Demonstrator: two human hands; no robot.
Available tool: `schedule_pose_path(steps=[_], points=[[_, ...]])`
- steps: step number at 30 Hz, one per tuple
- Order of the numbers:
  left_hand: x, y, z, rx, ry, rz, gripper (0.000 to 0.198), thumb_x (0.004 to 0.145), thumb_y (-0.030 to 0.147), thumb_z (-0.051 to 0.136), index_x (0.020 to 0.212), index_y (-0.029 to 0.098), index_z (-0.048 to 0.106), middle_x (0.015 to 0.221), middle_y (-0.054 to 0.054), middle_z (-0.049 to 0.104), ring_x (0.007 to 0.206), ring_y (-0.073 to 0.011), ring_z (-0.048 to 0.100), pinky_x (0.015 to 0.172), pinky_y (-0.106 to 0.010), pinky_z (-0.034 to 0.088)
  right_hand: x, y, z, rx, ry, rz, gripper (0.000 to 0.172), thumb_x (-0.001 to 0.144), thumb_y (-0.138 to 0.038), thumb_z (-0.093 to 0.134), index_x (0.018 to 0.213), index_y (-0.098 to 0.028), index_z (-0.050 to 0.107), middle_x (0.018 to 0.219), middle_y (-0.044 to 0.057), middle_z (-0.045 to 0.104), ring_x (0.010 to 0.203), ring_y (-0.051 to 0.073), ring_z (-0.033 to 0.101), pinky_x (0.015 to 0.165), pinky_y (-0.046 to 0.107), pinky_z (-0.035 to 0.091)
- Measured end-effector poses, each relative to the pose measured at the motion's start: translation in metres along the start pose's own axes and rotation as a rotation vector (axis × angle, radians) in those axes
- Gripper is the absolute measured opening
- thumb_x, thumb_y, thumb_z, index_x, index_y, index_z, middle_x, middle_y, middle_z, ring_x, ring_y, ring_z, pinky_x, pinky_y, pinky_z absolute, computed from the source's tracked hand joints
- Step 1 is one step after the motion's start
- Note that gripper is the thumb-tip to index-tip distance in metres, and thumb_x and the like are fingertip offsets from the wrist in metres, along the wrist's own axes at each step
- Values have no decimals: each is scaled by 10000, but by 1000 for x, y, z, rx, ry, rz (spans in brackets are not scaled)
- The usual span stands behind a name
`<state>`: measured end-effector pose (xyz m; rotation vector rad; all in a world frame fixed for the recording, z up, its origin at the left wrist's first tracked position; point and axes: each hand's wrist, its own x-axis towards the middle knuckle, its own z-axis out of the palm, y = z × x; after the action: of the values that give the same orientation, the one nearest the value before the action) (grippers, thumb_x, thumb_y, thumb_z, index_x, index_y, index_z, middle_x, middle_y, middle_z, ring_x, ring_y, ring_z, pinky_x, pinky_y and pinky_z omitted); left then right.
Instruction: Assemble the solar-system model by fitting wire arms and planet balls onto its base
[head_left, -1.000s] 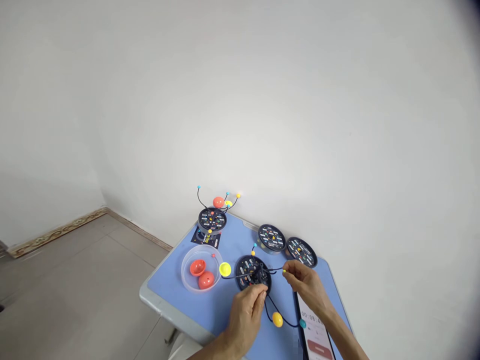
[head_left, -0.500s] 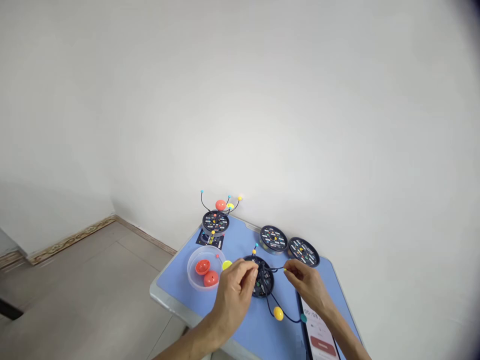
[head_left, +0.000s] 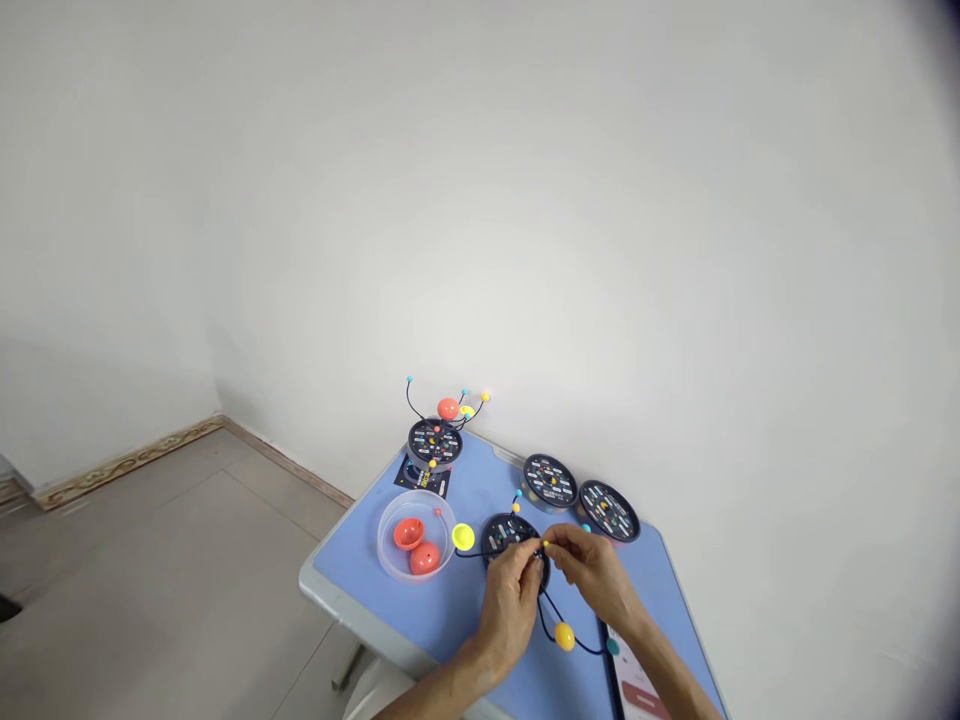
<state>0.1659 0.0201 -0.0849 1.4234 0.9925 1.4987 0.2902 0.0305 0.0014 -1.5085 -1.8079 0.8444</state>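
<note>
On the blue table a planet model with a round dark base (head_left: 496, 528) stands beneath my hands, with thin black arms spreading from its middle. My left hand (head_left: 510, 600) is pinched at a black arm over the base; its fingertips cover most of the grip. Close against them, my right hand (head_left: 596, 575) pinches a tiny yellow bead (head_left: 546, 544). A lime-yellow half ball (head_left: 463, 537) sits at the left arm's end. Toward me are a yellow ball (head_left: 565, 636) and a teal ball (head_left: 613, 647). Behind the base, an orange bead (head_left: 516, 508) tops another arm.
A clear round lid (head_left: 384, 560) holds red half balls (head_left: 425, 558). Behind it, an assembled planet model (head_left: 435, 445) stands on a printed card (head_left: 439, 486). Two dark round cases (head_left: 550, 480) lie at the back right. A phone (head_left: 634, 675) lies under my right forearm.
My right hand has moved left with the yellow bead, and my left hand has moved right; their fingertips now meet over the base. The lime-yellow half ball shows more fully.
</note>
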Motion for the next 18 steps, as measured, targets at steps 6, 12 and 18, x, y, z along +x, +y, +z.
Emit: schedule_pose_path(steps=[6,12,18], points=[[1,0,3,56,-45,63,269,943,178,452,1051,171,698,886,-71,730,781,-184,665,719,-295,536,-1,1,-4,46,-32,56,259,781,-445,582,751,-197,651,595,-26,537,520,131,453,505,258,372],[3,4,1,117,-52,69,290,948,148,418,914,172,704,787,-44,688,698,-160,618,642,-252,481,1,0,-5,10,-45,82,241,776,-426,583,775,-199,665,574,-36,505,516,134,435,500,262,352],[4,3,2,65,-51,53,276,936,139,430,913,168,704,781,-38,680,679,-153,594,629,-248,458,2,-2,-4,-139,-53,12,192,803,-341,519,794,-207,656,605,-16,555,540,154,486,527,277,400]])
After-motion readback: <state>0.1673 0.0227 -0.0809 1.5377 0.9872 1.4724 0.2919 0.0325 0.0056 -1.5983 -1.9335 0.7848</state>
